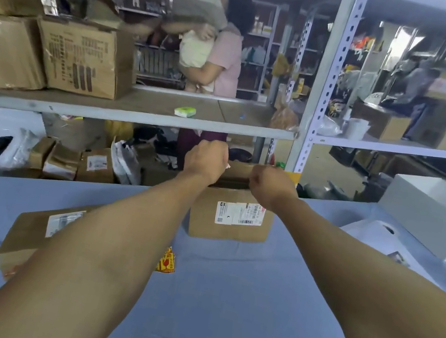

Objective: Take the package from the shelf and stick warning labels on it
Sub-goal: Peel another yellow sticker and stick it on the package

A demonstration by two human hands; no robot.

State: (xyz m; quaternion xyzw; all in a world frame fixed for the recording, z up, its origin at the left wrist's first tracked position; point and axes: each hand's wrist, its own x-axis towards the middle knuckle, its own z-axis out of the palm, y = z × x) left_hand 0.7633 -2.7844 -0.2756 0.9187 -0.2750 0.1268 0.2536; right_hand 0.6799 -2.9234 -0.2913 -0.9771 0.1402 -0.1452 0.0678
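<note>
A brown cardboard package with a white shipping label stands on the blue-covered table, at its far side. My left hand is closed at the package's top left edge, pinching a small white scrap. My right hand is closed over the top right edge, where a yellow strip shows. What the right fingers hold is hidden. A red and yellow warning label lies on the table, partly under my left forearm. A second, flat brown package lies at the left.
A grey metal shelf runs across ahead, with large cartons at left and a small green item. A white box and white bag sit at right. Two people stand beyond the shelf.
</note>
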